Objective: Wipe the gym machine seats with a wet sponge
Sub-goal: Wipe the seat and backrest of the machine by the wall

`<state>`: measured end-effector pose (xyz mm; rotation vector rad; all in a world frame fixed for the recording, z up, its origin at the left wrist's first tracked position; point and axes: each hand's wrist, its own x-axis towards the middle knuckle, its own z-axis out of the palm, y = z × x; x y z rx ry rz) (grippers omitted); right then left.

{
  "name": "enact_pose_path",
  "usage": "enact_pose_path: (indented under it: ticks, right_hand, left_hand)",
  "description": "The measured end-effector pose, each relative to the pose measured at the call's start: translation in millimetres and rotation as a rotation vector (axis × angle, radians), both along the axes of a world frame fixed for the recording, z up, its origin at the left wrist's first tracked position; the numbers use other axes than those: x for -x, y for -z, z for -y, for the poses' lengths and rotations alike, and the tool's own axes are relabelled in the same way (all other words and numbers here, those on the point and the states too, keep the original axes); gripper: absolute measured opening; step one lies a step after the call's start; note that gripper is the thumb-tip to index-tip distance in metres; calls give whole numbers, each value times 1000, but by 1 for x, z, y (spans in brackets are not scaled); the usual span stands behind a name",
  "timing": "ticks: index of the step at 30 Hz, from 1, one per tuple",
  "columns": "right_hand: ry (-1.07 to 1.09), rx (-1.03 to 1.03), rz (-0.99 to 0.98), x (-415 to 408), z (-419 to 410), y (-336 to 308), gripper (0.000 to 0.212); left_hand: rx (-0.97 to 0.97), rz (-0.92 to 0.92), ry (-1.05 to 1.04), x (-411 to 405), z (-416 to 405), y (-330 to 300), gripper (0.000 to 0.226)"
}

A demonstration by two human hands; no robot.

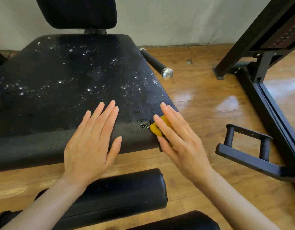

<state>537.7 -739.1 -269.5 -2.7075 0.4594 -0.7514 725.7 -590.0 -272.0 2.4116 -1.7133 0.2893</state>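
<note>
- A wooden floor (201,90) is seen under everything, and a pale wall (176,19) is met at its far edge, well beyond the fingertips.
- A black seat (68,80), beaded with water drops, is spread out ahead of both sets of fingers; a black backrest (77,12) is raised behind it.
- A black steel frame (259,67) is set well off to the right of the right fingers, with a small footrest bracket (246,143) nearer, just beyond the right wrist.
- A black roller pad (123,193) is laid below the palms and is partly covered by the left forearm; a second pad (185,221) is cut off at the bottom edge.
- A black handle bar (156,63) with a metal end cap is pointed outward, past the seat's right edge and beyond the right fingertips.
- The left hand (92,140) is held flat over the seat's front edge, fingers straight and slightly apart, nothing gripped.
- The right hand (178,138) is laid with straight, close-set fingers (170,117) pressed on the sponge.
- A yellow sponge (157,128) is found at the seat's front right corner, mostly hidden under the right fingers.
</note>
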Motion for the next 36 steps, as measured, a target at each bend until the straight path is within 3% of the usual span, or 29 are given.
enact_pose_path:
  ticks: [9, 14, 19, 23, 27, 32, 36]
  right_hand:
    - [34, 35, 101, 9, 0, 28, 50]
    - [124, 224, 152, -13, -19, 36, 45]
    - [-65, 442, 80, 1, -5, 43, 47]
    - [62, 400, 125, 4, -9, 52, 49]
    - [-110, 508, 125, -26, -19, 38, 44]
    - [64, 324, 29, 7, -8, 38, 51]
    - [-117, 428, -19, -31, -18, 21, 49]
  left_hand:
    - [31, 22, -9, 2, 0, 2, 60]
    - [46, 3, -22, 4, 0, 1, 59]
    - [65, -6, -8, 4, -1, 0, 57]
    - [107, -10, -15, 5, 1, 3, 55]
    - [119, 13, 21, 1, 0, 4, 54]
    - [143, -18, 14, 3, 1, 3, 54]
    - [121, -28, 32, 2, 0, 2, 54]
